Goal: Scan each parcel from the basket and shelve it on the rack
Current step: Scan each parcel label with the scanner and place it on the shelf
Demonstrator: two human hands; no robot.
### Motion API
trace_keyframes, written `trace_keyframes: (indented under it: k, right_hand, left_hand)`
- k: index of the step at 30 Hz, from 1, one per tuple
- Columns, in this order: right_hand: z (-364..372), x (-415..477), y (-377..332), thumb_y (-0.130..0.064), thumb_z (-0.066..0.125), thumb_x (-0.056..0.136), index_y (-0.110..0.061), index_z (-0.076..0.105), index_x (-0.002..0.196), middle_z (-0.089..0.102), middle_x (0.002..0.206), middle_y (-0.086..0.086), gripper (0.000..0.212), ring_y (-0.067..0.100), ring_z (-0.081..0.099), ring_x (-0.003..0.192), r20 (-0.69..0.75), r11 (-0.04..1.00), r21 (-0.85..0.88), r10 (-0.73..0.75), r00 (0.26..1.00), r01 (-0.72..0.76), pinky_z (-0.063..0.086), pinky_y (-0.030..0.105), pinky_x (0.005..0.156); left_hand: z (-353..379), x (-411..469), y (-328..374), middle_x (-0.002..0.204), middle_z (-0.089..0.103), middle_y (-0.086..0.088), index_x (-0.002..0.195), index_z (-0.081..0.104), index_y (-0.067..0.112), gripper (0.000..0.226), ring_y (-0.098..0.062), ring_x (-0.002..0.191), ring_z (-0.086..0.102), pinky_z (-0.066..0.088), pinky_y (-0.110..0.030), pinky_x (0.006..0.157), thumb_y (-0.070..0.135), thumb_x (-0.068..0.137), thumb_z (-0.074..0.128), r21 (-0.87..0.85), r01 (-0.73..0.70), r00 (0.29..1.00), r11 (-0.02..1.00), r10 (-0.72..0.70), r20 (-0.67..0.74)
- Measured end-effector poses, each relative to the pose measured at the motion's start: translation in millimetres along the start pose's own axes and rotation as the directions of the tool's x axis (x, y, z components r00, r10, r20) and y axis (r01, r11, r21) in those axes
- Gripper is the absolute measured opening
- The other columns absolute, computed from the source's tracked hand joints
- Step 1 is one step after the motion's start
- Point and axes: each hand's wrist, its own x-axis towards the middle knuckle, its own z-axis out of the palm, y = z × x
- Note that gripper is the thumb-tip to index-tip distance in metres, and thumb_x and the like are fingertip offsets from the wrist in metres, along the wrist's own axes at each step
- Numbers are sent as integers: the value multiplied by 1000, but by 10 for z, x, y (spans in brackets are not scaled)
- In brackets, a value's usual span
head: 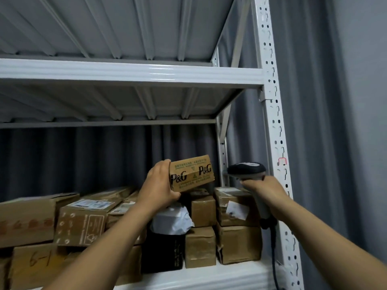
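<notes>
I am holding the small brown cardboard parcel printed with P&G [191, 173] up in the air in front of the white perforated-steel rack [270, 80], above the load on its lower shelf and touching none of it. My left hand [159, 185] is gripping the parcel's left end, fingers curled over the top and thumb tucked under the bottom edge. My right hand [263, 186] is clenching the handle of the grey and black handheld barcode scanner [247, 169], whose head is hanging just to the right of the parcel, not touching it, with its dark cable [273, 248] trailing down. Whether this parcel's code is already read I cannot tell, since no beam or label is showing. I am judging the job to be well under way: brown taped cardboard boxes [81, 222] are sitting stacked two high along the shelf, with a crumpled white plastic mailer [170, 220] and a black carton [163, 252] among them. This parcel is not yet shelved, and the basket is lying out of view, so I am not able to say how many are waiting
</notes>
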Motion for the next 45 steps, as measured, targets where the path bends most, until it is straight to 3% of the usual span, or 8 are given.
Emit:
trace_keyframes:
  k: [3,8,13,18,22,26,39,45]
  right_hand:
    - [73,68,98,-21,74,82,-19,68,85,70,89,4,8,18,64,84,46,1000,-15,-25,999,26,52,33,72]
    - [153,199,228,-30,75,77,-18,70,94,73,94,2,21,21,68,92,79,1000,-22,-3,997,4,55,45,90]
    - [142,252,309,-36,75,69,-18,74,89,74,89,-1,27,19,69,89,86,998,-66,-4,996,10,56,45,87]
    - [90,248,365,-47,76,60,-20,74,89,74,92,-1,40,21,68,92,102,997,-71,-2,995,9,55,46,88]
    - [111,300,382,-59,72,42,-19,76,87,75,90,-2,60,21,69,91,103,997,-78,-7,995,15,56,44,87]
    - [148,345,393,-44,78,61,-15,76,88,75,91,0,40,21,68,90,94,992,-124,-3,996,15,56,41,87]
    - [156,479,480,-42,80,67,-16,76,94,74,94,-2,37,17,67,91,141,979,-195,-38,989,65,55,37,87]
    - [102,426,463,-48,76,61,-20,76,96,75,95,-4,45,15,67,91,205,975,-201,-54,977,96,55,38,88]
  left_hand:
    - [215,91,29,149,31,-1,150,21,21,99,-27,142,21,20,-56,116,42,69,75,232,-28,998,972,13,63]
    - [509,188,194,153,22,-2,154,-4,29,111,-29,144,15,5,-60,116,55,74,69,419,-183,982,889,145,120]
    - [580,246,258,156,22,2,155,1,25,114,-18,143,19,7,-45,119,59,71,72,244,-329,938,912,286,196]
    - [546,298,17,159,16,-3,151,21,35,95,-27,145,15,18,-49,118,51,75,75,83,-50,989,995,38,145]
    - [574,326,17,134,34,-4,143,36,34,81,-25,116,51,45,-33,100,39,75,79,-95,100,974,990,-78,215]
    - [706,346,228,128,30,-4,135,39,31,72,-28,105,55,51,-39,93,41,76,78,-22,181,971,983,-175,160]
    - [813,451,383,132,46,-12,135,37,26,70,-35,121,45,43,-45,97,43,78,74,164,251,954,954,-272,124]
    - [838,378,405,138,28,-14,133,35,20,70,-36,116,49,48,-45,97,32,78,77,64,252,958,966,-258,126]
